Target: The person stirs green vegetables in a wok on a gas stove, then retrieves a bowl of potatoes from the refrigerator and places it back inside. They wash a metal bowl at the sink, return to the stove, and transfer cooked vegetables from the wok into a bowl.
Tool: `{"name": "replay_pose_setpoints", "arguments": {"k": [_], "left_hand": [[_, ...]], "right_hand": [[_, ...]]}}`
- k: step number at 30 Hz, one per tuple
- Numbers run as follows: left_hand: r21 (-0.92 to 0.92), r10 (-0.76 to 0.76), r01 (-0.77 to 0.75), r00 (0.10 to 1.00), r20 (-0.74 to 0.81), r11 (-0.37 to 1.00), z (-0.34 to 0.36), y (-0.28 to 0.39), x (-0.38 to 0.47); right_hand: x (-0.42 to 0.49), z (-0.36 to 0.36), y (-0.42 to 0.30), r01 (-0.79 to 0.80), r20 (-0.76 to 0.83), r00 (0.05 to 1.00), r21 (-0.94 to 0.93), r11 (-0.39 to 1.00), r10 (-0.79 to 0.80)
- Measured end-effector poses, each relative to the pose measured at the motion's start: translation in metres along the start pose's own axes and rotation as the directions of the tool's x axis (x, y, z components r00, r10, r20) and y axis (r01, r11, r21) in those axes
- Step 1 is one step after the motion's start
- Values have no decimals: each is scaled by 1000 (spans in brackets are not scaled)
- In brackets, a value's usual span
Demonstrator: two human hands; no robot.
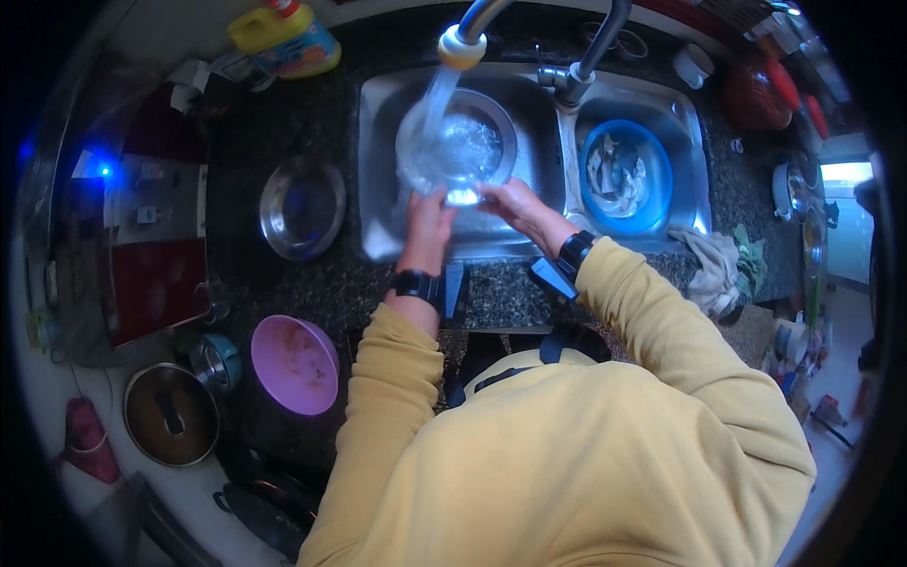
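Observation:
A round metal bowl (504, 131) is tilted in the left sink basin (542, 184). Water streams from the faucet head (462, 48) into it and churns inside. My left hand (429, 216) grips the near edge of the bowl, blurred by motion. On the same edge, a little to the right, my right hand (521, 204) has its thumb and fingers closed. A bright glint lies between both hands, and splashing water partly hides the bowl's left side.
A blue plastic basin (662, 188) holding silvery pieces that look like fish sits in the right sink. Left of the sinks are a metal dish (273, 220), a pink bowl (312, 397) and a yellow jug (315, 49). Cloths (712, 266) lie at the right counter edge.

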State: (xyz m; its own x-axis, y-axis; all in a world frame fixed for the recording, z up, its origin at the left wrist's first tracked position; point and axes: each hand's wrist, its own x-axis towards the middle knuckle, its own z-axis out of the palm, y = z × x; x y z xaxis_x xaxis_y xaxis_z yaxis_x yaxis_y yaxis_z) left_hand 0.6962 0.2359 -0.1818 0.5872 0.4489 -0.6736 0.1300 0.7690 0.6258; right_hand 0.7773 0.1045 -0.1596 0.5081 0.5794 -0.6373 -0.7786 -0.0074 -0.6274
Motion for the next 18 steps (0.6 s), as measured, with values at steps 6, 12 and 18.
{"name": "replay_pose_setpoints", "arguments": {"k": [6, 12, 18], "left_hand": [[508, 184, -82, 971, -154, 857, -11, 53, -17], [988, 603, -127, 796, 48, 89, 9, 69, -57], [930, 645, -281, 670, 368, -239, -5, 62, -86]], "right_hand": [[25, -26, -8, 60, -105, 991, -238, 969, -87], [51, -64, -17, 110, -13, 988, -643, 758, -154], [46, -32, -10, 211, 193, 977, -772, 600, -95]]}}
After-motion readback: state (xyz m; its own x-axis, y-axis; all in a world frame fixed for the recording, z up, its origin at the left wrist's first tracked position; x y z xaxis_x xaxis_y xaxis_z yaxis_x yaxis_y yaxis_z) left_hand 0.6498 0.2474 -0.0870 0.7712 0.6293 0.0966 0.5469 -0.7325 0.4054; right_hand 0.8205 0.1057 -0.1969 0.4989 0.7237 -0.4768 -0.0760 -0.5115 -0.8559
